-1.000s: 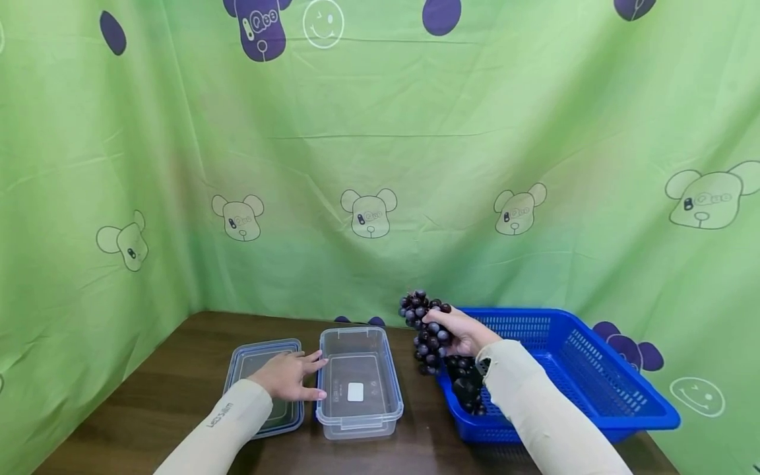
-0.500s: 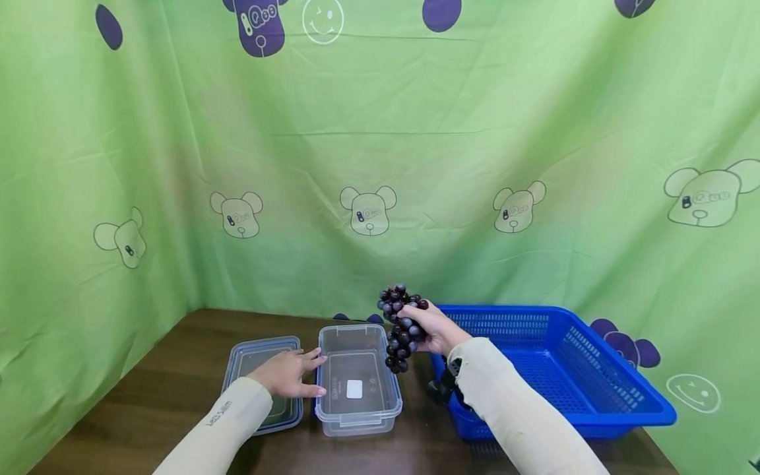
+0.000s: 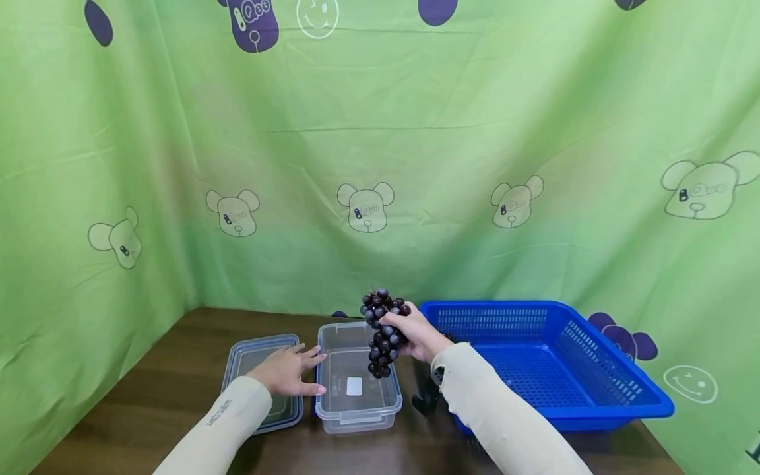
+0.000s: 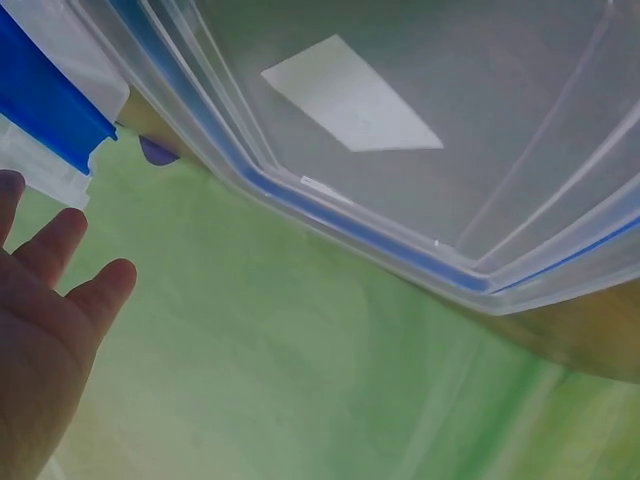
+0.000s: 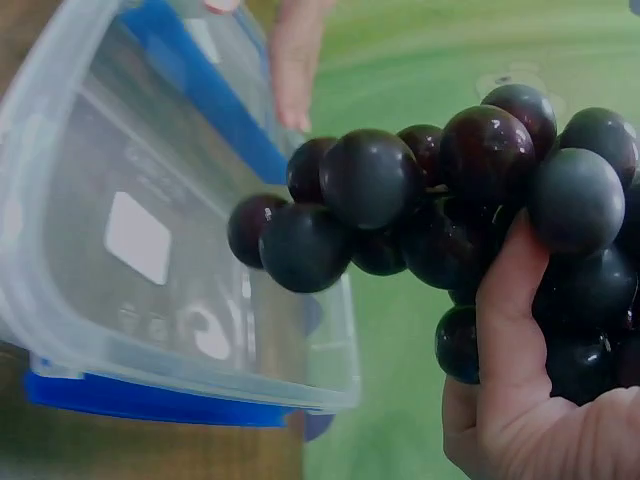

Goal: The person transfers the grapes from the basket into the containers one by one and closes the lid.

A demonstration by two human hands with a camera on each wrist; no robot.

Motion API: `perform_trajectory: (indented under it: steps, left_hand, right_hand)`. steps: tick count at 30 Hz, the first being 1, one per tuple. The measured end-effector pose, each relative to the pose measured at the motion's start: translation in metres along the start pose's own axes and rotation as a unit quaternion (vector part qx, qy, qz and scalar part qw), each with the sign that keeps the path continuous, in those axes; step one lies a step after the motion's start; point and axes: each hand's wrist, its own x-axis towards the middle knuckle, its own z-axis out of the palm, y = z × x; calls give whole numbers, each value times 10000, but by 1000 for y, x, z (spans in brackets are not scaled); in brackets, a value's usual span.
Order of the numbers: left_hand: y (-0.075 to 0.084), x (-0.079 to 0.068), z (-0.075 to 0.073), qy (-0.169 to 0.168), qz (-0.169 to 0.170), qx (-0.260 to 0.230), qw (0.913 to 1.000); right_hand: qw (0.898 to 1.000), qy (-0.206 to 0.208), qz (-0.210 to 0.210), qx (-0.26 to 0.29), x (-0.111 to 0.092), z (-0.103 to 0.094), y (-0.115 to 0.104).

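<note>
My right hand (image 3: pixel 420 335) grips a bunch of dark grapes (image 3: pixel 382 330), held over the right side of a clear plastic container (image 3: pixel 350 359). In the right wrist view the thumb presses against the grapes (image 5: pixel 440 220), and the container (image 5: pixel 130 330) lies beyond them with a white label on its bottom. My left hand (image 3: pixel 287 375) has its fingers spread, with fingertips right at the container's left rim. The left wrist view shows these fingers (image 4: pixel 60 260) beside the container (image 4: pixel 370 255). Nothing but the label shows inside it.
Left of the container, the clear lid (image 3: pixel 249 359) with a blue-grey edge lies on the brown table (image 3: pixel 148 389), partly under my left hand. A blue perforated basket (image 3: pixel 546 369) stands on the right, partly behind my right sleeve. A green patterned curtain (image 3: pixel 297 264) hangs behind.
My right hand has carried the grapes left, from the blue basket's edge to over the container's right side. The left hand has stayed at the container's left rim.
</note>
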Motion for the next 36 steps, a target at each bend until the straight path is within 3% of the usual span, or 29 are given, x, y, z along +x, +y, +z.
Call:
perform_trajectory:
  steps: [18,29,36]
  left_hand:
    - [-2,0,5,153,166,-44,9997]
    - [-2,-6,1,395,94,136,9991]
    - [2,-4,0,176,46,116,9998]
  right_hand:
    - [9986,-41,-493,-199,-19,13,39]
    - [9961,-324,-374,-729,-18,27,50]
    - [9953,-226,-494,-798,-18,32,54]
